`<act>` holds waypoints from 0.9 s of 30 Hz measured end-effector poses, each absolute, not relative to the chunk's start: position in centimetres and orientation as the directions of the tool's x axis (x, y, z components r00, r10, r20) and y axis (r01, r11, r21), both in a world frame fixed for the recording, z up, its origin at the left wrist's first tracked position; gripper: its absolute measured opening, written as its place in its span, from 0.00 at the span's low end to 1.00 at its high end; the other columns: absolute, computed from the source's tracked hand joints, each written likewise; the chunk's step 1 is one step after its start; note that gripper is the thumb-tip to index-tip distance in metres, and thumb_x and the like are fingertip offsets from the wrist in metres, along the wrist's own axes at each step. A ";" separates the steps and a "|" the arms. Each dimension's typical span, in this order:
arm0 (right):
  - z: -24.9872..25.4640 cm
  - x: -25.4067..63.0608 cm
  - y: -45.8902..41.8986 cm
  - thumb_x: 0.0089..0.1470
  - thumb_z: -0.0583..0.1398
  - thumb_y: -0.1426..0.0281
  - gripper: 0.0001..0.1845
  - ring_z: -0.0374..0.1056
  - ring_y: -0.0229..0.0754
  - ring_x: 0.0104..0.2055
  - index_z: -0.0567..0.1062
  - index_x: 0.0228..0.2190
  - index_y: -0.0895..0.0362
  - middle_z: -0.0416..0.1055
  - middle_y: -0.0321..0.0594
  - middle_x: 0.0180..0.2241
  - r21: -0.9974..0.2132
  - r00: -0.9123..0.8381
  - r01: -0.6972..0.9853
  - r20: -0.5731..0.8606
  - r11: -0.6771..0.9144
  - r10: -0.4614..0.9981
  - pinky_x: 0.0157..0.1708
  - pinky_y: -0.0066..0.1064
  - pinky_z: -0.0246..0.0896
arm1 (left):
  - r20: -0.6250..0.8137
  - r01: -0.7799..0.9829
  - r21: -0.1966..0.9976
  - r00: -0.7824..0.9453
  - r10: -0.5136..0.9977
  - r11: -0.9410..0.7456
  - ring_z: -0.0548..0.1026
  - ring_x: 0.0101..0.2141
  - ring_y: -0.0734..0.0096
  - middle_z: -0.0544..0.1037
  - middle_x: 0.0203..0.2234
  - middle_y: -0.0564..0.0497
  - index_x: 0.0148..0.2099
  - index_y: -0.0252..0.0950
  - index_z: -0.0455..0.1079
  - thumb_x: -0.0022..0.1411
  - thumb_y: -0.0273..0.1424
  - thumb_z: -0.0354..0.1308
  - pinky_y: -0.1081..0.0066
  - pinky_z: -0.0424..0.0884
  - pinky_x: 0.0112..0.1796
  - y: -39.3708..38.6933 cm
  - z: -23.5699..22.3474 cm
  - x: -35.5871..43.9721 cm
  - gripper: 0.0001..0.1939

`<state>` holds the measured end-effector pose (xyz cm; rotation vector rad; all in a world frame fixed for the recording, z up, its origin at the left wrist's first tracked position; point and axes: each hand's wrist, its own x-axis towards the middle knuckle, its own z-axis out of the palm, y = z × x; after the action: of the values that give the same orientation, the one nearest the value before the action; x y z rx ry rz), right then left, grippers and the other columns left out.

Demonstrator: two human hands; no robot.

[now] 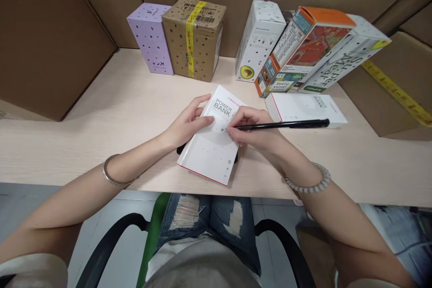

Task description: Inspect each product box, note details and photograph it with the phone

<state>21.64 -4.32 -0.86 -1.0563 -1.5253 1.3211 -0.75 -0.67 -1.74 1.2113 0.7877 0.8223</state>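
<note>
A white power bank box (209,153) with small dark marks scattered over its face is tilted up off the table in front of me. My left hand (191,121) grips its left edge, the thumb lying on the front face and the fingers behind. Between the fingertips of my right hand (254,128) is a black pen (290,124), its tip at the middle of the box face and its far end pointing right. Something black, mostly hidden, shows beneath the box on both sides.
Along the back stand a purple box (153,45), a brown carton (194,40) with yellow tape, a white avocado box (259,40), an orange-topped box (307,45) and a Super Meal box (347,60). Another power bank box (303,107) lies right. Large cardboard (50,31) walls the left.
</note>
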 end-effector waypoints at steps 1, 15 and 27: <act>-1.3 21.6 -4.1 0.46 0.74 0.67 0.14 0.65 0.33 0.17 0.73 0.25 0.53 0.72 0.28 0.18 -0.993 -0.306 0.073 0.062 0.088 0.950 0.17 0.25 0.60 | -0.083 -0.120 0.980 0.488 0.869 0.161 0.84 0.36 0.59 0.87 0.45 0.48 0.67 0.43 0.65 0.58 0.37 0.73 0.64 0.78 0.38 -0.7 -1.8 -0.7 0.38; -1.8 21.1 -3.8 0.46 0.77 0.60 0.19 0.63 0.31 0.16 0.73 0.25 0.53 0.72 0.29 0.18 -0.998 -0.309 0.007 0.060 0.065 0.949 0.15 0.23 0.58 | -0.048 -0.091 0.991 0.465 0.884 0.101 0.81 0.32 0.63 0.83 0.37 0.52 0.67 0.43 0.68 0.58 0.36 0.72 0.67 0.75 0.33 -0.7 -1.6 -0.9 0.37; 0.9 23.1 -3.2 0.61 0.65 0.58 0.29 0.56 0.37 0.22 0.62 0.14 0.52 0.59 0.32 0.14 -0.586 -0.023 0.811 -0.053 -0.013 0.998 0.27 0.33 0.49 | 0.570 -0.069 0.818 0.221 0.791 -0.571 0.81 0.53 0.51 0.85 0.55 0.52 0.73 0.48 0.67 0.64 0.50 0.74 0.60 0.78 0.48 6.5 -3.0 -6.2 0.41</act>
<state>23.07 -3.22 0.88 -1.8776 -1.8876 0.6663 -6.20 6.49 -3.02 1.7426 0.6751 1.4428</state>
